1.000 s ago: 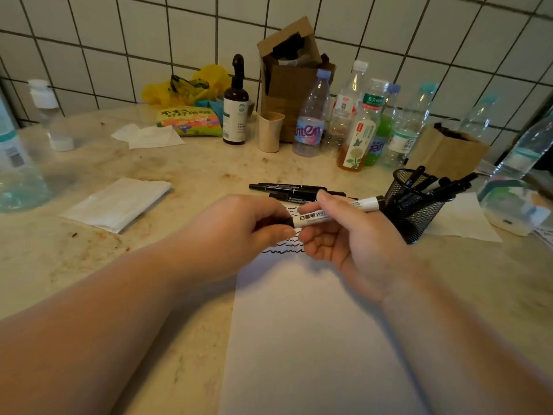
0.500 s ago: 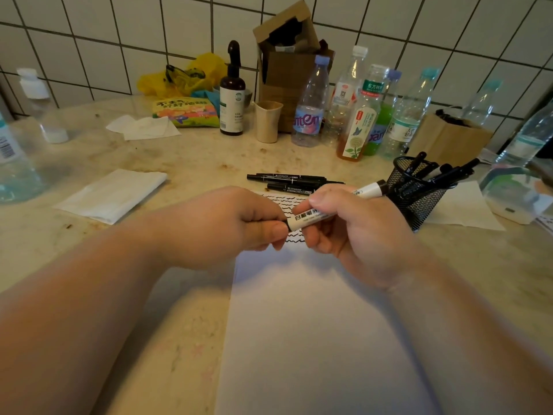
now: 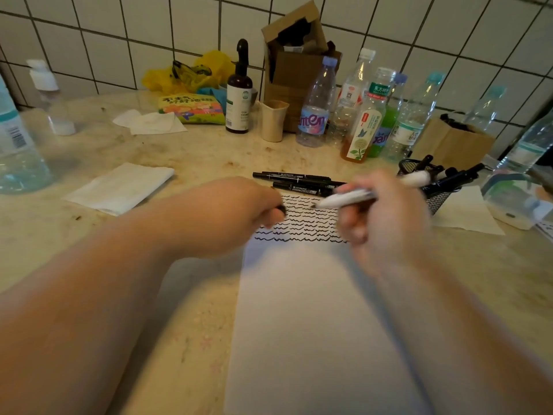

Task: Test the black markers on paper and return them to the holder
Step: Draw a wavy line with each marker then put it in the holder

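Observation:
My right hand grips a white-barrelled marker, uncapped, its dark tip pointing left just above the paper. My left hand is curled round the black cap, which peeks out by the fingers. The white paper lies on the counter between my arms, with several rows of black wavy lines across its far end. Three black markers lie side by side beyond the paper. The black mesh holder stands right of my right hand with several markers in it.
Plastic bottles, a brown pump bottle, a beige cup and cardboard boxes line the tiled wall. A folded tissue lies at the left, another tissue right of the holder. A large water bottle stands far left.
The hands have pulled apart: the cap came off the marker and stays in my left hand, while my right hand moved right with the bare-tipped marker.

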{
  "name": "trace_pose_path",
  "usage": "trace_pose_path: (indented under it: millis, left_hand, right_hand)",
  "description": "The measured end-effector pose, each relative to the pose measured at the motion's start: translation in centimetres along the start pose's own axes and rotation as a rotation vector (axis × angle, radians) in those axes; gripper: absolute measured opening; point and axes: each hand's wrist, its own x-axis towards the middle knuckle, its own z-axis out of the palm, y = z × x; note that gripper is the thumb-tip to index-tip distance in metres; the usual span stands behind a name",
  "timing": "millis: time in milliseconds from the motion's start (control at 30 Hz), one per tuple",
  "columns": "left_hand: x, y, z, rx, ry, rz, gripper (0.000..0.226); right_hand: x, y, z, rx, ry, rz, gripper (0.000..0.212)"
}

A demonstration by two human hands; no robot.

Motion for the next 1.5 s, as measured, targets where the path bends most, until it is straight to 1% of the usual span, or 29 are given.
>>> trace_pose_path:
  millis: [33,67,100,133,167,200,233,300,400,533,667,933,1133,1300,1500]
  left_hand:
    - [-0.1,-0.6,-0.1,0.022,0.05,-0.056,0.017]
    - [-0.2,-1.1,-0.2,-0.019,0.126,-0.111,0.016]
    - [-0.2,-1.5,-0.2,-0.102,0.213,-0.15,0.017]
    - [-0.1,-1.6,-0.1,-0.186,0.292,-0.172,0.018]
    - [0.2,-1.5,0.0,-0.221,0.337,-0.181,0.018]
    - [0.5,-1.2,0.1,-0.217,0.342,-0.187,0.017]
    - [0.8,-1.0,0.3,-0.207,0.332,-0.194,0.016]
    - [1.2,-0.9,0.8,-0.206,0.31,-0.219,0.018]
    - [1.4,-1.5,1.6,-0.2,0.275,-0.247,0.021]
    - [1.6,-1.7,2.4,-0.184,0.251,-0.21,0.024]
    - [1.8,-1.7,2.6,-0.194,0.221,-0.223,0.024]
    - [1.7,-1.7,2.6,-0.191,0.244,-0.229,0.027]
    - [1.8,-1.4,2.5,-0.186,0.22,-0.248,0.026]
    - [1.7,-1.5,2.5,-0.208,0.221,-0.251,0.026]
    - [1.7,-1.4,2.4,-0.223,0.201,-0.256,0.023]
  right_hand:
    - [0.4,-0.4,-0.7,0.067,0.082,0.007,0.05]
    - [0.6,-0.6,-1.4,0.072,0.11,-0.006,0.052]
    - [0.7,-0.6,-1.7,0.01,0.077,-0.019,0.05]
    - [0.5,-0.2,-1.7,-0.099,-0.004,-0.029,0.046]
    - [0.2,0.4,-1.4,-0.217,-0.109,-0.035,0.04]
    - [-0.2,1.1,-0.9,-0.32,-0.2,-0.032,0.036]
    - [-0.5,1.5,-0.5,-0.4,-0.267,-0.02,0.033]
    - [-0.8,2.0,0.1,-0.476,-0.328,0.015,0.026]
    - [-1.0,2.4,0.6,-0.46,-0.335,0.084,0.015]
    - [-1.3,2.9,1.2,-0.42,-0.345,0.132,0.009]
    - [-1.4,2.8,1.2,-0.489,-0.34,0.102,0.009]
    - [-1.3,3.0,1.4,-0.551,-0.362,0.091,0.009]
    - [-1.3,2.8,1.4,-0.593,-0.375,0.085,0.011]
    - [-1.1,2.8,1.2,-0.592,-0.325,0.103,0.013]
    - [-0.8,2.5,0.6,-0.58,-0.217,0.081,0.016]
